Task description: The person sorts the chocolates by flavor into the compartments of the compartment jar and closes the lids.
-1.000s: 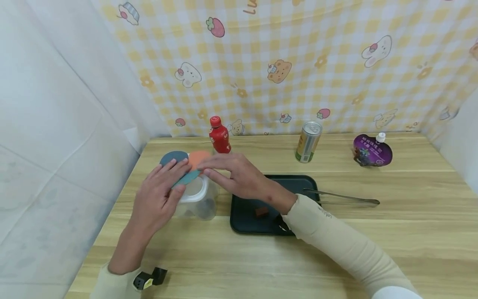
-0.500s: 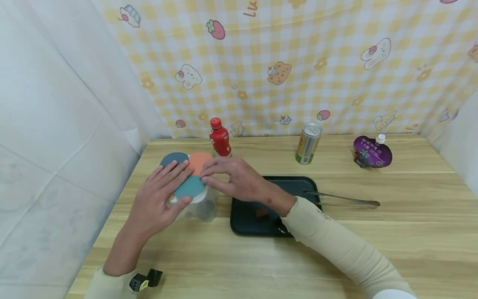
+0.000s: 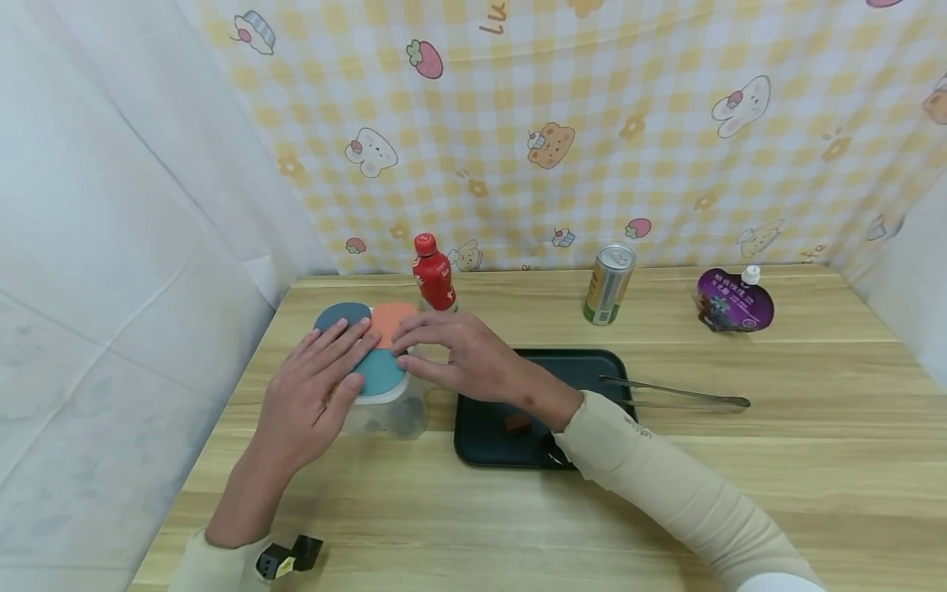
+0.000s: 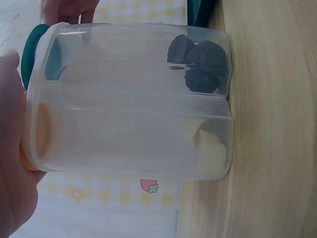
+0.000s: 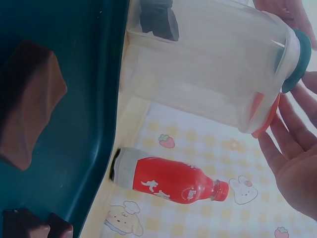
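Note:
A clear plastic container (image 3: 388, 415) with three round lids stands on the table's left side. My left hand (image 3: 321, 382) lies flat on top, fingers straight across the far teal lid (image 3: 340, 314) and the near teal lid (image 3: 383, 374). My right hand (image 3: 444, 349) reaches in from the right, its straight fingers touching the orange lid (image 3: 394, 318) and the near teal lid. In the left wrist view the container (image 4: 133, 99) holds dark pieces (image 4: 198, 62) in one compartment and something pale (image 4: 210, 148) in another. The right wrist view shows the container (image 5: 208, 74) beside my right hand (image 5: 297, 158).
A dark tray (image 3: 592, 366) holding a brown piece (image 3: 518, 422) lies right of the container, with metal tongs (image 3: 681, 393) across its right edge. At the back stand a red bottle (image 3: 432, 275), a can (image 3: 608, 282) and a purple pouch (image 3: 735, 302).
The near teal lid, tilted up a second ago, now lies flat on the container under both hands. The hands have barely shifted.

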The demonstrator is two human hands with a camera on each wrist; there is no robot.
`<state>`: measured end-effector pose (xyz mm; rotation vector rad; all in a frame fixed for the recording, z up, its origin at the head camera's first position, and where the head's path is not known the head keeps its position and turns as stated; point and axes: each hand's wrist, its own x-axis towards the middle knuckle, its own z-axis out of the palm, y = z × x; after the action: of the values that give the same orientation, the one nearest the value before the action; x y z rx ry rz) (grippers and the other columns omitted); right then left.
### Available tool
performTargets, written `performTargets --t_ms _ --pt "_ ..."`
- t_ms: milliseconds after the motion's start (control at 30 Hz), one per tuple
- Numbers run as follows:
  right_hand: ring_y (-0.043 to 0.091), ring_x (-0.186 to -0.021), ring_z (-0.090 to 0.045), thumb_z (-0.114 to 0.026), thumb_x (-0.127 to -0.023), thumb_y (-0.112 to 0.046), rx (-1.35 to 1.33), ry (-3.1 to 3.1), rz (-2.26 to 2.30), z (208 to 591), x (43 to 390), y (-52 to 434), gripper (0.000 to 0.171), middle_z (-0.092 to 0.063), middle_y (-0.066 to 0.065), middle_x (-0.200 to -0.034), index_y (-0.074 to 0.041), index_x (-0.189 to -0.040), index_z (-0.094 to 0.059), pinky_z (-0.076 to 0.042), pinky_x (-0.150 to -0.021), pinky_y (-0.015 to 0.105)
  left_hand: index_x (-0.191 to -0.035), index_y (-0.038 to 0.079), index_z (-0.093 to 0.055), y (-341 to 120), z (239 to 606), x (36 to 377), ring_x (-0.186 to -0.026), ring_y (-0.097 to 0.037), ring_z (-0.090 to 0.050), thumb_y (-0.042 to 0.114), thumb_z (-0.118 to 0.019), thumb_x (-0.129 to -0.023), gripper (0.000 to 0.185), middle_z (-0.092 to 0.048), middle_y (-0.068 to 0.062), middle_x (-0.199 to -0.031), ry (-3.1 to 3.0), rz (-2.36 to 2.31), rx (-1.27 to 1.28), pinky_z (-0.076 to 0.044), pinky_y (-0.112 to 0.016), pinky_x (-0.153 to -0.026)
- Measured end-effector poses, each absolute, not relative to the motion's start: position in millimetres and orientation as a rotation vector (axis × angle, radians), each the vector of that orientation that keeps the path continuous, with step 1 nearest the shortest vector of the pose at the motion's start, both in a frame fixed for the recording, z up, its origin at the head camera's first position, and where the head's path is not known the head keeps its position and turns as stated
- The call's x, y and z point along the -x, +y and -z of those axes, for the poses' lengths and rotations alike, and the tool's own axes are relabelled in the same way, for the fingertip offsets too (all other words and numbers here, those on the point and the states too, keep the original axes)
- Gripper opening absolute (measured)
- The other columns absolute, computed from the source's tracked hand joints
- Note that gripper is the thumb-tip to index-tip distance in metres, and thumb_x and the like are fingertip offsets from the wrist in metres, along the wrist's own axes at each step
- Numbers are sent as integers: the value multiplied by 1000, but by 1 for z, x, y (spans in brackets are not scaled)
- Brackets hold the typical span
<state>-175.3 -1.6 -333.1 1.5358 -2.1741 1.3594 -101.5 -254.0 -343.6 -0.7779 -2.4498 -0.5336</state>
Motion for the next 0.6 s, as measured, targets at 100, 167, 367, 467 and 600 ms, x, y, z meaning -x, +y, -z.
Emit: performTargets --t_ms 100,167,367,467,600 --pt "13 -121 -60 -76 -96 -18 -1521 -2197 -1342 334 175 -3 28 -68 8 -127 -5 -121 -74 -49 -100 24 -145 9 -60 -252 344 102 -143 -31 -45 45 -38 -111 54 -53 -6 -151 -2425 546 756 -24 -49 -122" --pt "13 -122 -60 -75 -97 -19 -1505 -2209 -1337 335 175 -4 30 -67 9 -130 -4 -123 -73 -52 -98 25 -144 9 -62 -251 344 102 -142 -31 -46 45 -39 -111 54 -54 -6 -151 -2411 552 745 -25 -50 -121" --pt "16 -126 -59 -76 -96 -21 -1422 -2279 -1303 334 172 -7 35 -66 8 -132 -4 -127 -71 -45 -107 29 -143 9 -63 -250 344 102 -141 -32 -48 46 -41 -110 54 -55 -5 -149 -2408 571 726 -27 -50 -121" --pt "18 -129 -58 -75 -96 -24 -1374 -2320 -1266 332 170 -10 38 -67 7 -132 -4 -128 -70 -41 -112 32 -142 10 -64 -250 343 102 -141 -31 -48 45 -44 -109 52 -56 -5 -149 -2417 580 722 -27 -50 -121" --pt "18 -126 -59 -76 -96 -24 -1330 -2361 -1269 330 167 -12 36 -66 7 -131 -4 -125 -72 -45 -107 30 -143 10 -63 -251 343 102 -141 -31 -48 44 -46 -109 51 -55 -5 -149 -2426 586 720 -26 -50 -121"
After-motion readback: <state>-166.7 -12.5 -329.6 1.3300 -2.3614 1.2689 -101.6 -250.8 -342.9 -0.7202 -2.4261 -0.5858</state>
